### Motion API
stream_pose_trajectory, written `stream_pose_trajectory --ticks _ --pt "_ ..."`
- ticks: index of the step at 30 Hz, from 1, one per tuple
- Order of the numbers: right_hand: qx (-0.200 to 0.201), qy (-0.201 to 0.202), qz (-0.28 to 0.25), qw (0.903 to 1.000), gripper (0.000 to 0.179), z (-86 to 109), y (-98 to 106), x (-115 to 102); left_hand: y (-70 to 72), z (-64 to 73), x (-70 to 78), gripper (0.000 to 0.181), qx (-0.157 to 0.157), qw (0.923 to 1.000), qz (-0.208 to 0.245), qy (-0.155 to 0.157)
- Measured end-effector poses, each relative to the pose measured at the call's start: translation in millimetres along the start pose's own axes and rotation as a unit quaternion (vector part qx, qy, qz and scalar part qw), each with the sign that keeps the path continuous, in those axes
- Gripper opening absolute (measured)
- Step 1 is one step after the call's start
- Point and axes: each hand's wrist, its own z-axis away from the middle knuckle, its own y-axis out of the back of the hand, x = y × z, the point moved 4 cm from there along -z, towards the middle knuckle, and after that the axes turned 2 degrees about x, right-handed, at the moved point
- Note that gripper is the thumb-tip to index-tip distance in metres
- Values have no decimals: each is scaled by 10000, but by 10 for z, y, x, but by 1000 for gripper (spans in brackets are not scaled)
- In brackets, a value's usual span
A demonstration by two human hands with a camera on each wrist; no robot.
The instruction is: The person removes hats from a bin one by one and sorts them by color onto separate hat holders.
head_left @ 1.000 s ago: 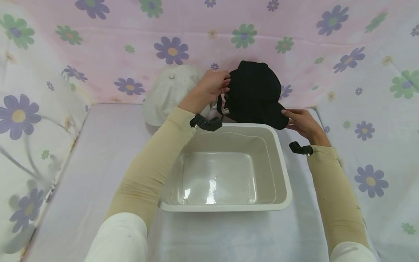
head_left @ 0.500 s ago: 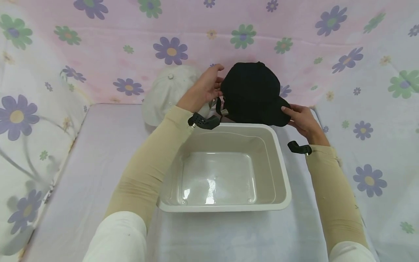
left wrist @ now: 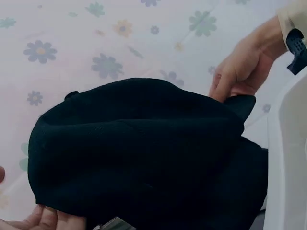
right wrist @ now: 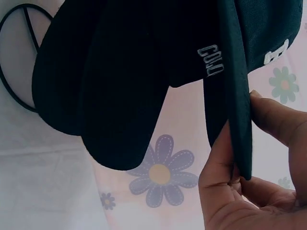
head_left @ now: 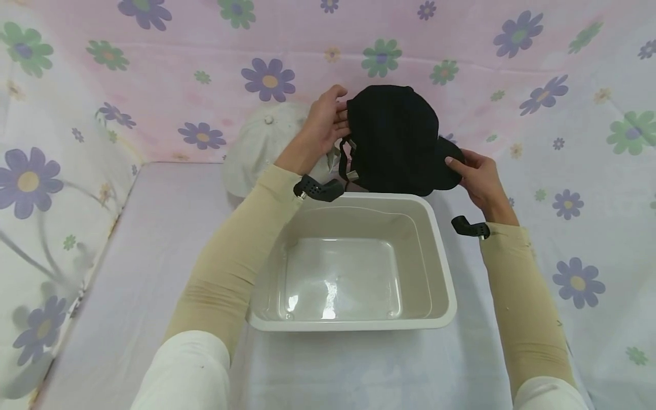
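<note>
A black baseball cap (head_left: 394, 136) hangs at the back, above the far rim of the basin. My right hand (head_left: 482, 176) pinches its brim (right wrist: 241, 129), thumb on one face and fingers on the other. White lettering (right wrist: 210, 60) shows near that brim in the right wrist view. At the cap's back edge, my left hand (head_left: 328, 122) reaches with fairly straight fingers (left wrist: 53, 218) tucked under the cloth, thumb apart. A strap with a metal clasp (head_left: 352, 175) dangles below that hand. More dark rounded brims (right wrist: 115, 105) hang beside the gripped one.
An off-white cap (head_left: 261, 148) lies left of the black one, partly behind my left forearm. In front stands a beige plastic basin (head_left: 353, 326). Flowered cloth walls (head_left: 154, 102) enclose the back and sides. A thin black wire hoop (right wrist: 9, 88) appears in the right wrist view.
The right hand has moved up and slightly right with the brim, and the black cap has risen. My left fingers have shifted from the cap's upper edge to its back edge, straightening.
</note>
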Motion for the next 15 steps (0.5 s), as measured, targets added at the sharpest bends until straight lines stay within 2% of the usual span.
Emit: stream_pose_trajectory --ticks 3,5,8,10,13,15 --pt "83 79 -134 9998 69 4 -5 -28 12 -21 -37 43 -16 9997 233 -81" --pt "169 154 -129 9997 69 10 -7 -43 24 -29 -73 43 35 9997 177 -160" --pt "321 258 -73 9991 69 20 -10 -64 41 -37 -132 46 84 9994 -187 -276" --pt "413 298 -115 9986 68 23 -9 -76 53 -35 -166 55 97 9984 -492 -254" --pt "532 314 -155 9980 68 16 -8 -101 64 -33 -205 71 -31 9957 -906 -212" --pt "628 306 11 9976 67 6 -8 -126 71 -30 -221 75 -133 9934 -1121 -211"
